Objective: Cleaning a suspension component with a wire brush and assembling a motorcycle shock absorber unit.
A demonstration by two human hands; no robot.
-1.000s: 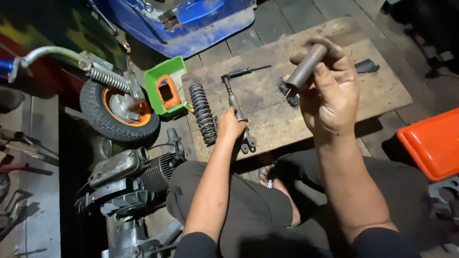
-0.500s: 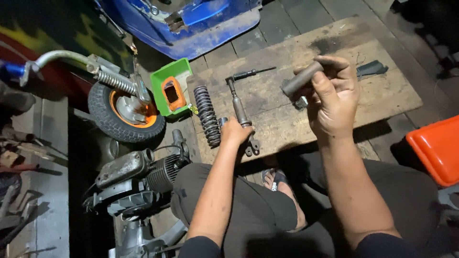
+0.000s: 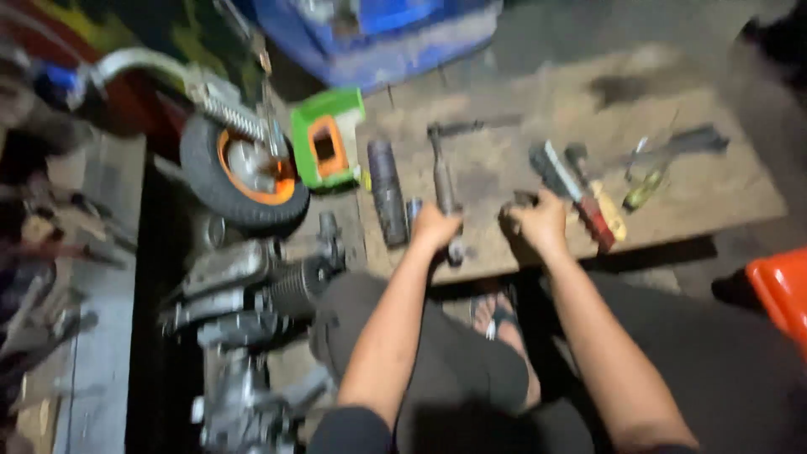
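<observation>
While you crouch at the near edge of the wooden board (image 3: pixel 698 202), most of the free room lies on its far half, which is bare apart from a dark stain; the left edge is crowded by a green and orange box (image 3: pixel 326 147) and a small wheel with an orange hub (image 3: pixel 244 172), and an engine block (image 3: pixel 252 290) sits just beside your left knee. An orange tray (image 3: pixel 782 290) sits off the board's right corner, well apart from your hands.

Your left hand (image 3: pixel 435 227) reaches forward with the forearm nearly straight, the fingers wrapped around the lower end of a long metal shaft (image 3: pixel 443 181) that lies on the board pointing away from you. A dark coil spring (image 3: pixel 386 189) lies just beside that hand, on its left, parallel to the shaft.

Your right hand (image 3: pixel 534 225) rests at the board's near edge, curled closed; the blur keeps you from telling exactly what it grips. A red-handled tool (image 3: pixel 580 197) slants up and away just to its right, touching or nearly touching the knuckles, with a yellow-handled screwdriver (image 3: pixel 646 192) farther right.
</observation>
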